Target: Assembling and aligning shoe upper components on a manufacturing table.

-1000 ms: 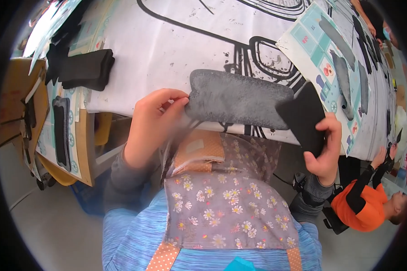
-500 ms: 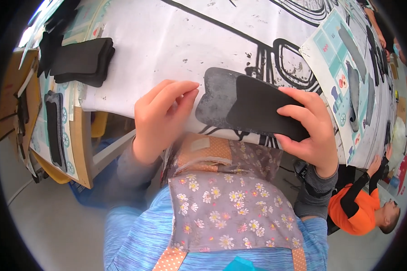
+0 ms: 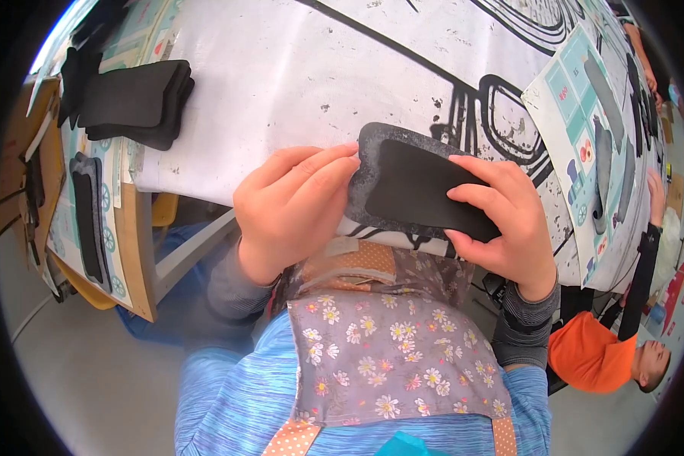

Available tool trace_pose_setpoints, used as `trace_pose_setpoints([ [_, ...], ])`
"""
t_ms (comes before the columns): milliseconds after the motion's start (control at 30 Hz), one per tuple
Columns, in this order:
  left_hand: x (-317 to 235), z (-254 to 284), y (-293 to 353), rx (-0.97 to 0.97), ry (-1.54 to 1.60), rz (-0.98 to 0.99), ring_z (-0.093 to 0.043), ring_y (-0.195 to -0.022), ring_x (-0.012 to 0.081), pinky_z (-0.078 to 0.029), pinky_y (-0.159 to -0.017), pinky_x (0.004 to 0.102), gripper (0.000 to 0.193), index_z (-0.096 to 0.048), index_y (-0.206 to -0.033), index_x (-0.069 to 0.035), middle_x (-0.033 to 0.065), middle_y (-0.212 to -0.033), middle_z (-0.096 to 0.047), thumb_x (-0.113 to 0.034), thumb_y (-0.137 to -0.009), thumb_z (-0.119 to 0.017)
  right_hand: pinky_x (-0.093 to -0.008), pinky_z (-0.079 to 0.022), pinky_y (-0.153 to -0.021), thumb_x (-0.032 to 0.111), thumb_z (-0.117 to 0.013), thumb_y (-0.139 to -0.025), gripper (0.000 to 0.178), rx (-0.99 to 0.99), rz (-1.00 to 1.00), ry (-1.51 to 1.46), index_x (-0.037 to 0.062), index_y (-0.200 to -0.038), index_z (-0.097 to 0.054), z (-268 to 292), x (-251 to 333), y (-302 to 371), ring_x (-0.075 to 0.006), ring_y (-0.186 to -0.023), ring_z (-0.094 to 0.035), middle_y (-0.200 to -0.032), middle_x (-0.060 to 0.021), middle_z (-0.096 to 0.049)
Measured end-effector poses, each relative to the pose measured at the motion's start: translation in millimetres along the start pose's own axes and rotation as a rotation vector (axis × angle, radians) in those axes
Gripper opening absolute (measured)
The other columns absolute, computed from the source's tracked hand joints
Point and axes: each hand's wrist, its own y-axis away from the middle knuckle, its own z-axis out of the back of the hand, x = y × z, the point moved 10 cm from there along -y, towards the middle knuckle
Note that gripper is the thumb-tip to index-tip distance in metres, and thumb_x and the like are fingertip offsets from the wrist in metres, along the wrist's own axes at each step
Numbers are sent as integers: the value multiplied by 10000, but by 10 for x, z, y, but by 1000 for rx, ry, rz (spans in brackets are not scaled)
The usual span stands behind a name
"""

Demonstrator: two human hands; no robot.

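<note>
A flat black piece with rounded corners lies over a slightly larger, speckled grey piece, whose rim shows along the left, top and bottom. My right hand grips the pair at the right end, its fingers spread over the black face and its thumb at the lower edge. At the left edge, my left hand is closed in a pinch, its fingertips on the grey rim. How much of the rim lies between those fingertips is hidden. Both pieces are held at the near edge of the white table covering.
A stack of black pieces sits at the table's left. Below it, a dark narrow piece lies on a patterned board. Several grey strips rest on a patterned sheet at right. A person in orange works beyond.
My left hand has moved right to the grey rim. The black piece now covers more of the grey one, leaving a narrower border. My right hand has shifted slightly left and down.
</note>
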Motion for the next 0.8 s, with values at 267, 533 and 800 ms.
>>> trace_pose_setpoints([
  [267, -15, -80, -24, 142, 2, 36, -709, -824, 246, -569, -711, 303, 216, -738, -950, -26, 80, -992, -780, 56, -750, -726, -418, -504, -867, 115, -837, -637, 402, 4, 6, 35, 82, -999, -667, -26, 29, -25, -305, -1005, -631, -1257, -82, -672],
  [533, -12, -88, -26, 152, -2, 42, -708, -820, 248, -570, -706, 307, 212, -734, -952, -26, 81, -1003, -779, 53, -755, -725, -415, -505, -855, 122, -834, -642, 396, 14, 7, 47, 80, -997, -665, -34, 36, -43, -295, -996, -630, -1252, -81, -670],
  [800, -10, -82, -22, 163, 11, 36, -705, -817, 252, -568, -695, 309, 225, -736, -963, -29, 78, -1006, -779, 51, -753, -728, -415, -506, -850, 135, -833, -651, 379, 20, 8, 66, 79, -987, -667, -53, 56, -79, -286, -975, -628, -1237, -74, -669],
])
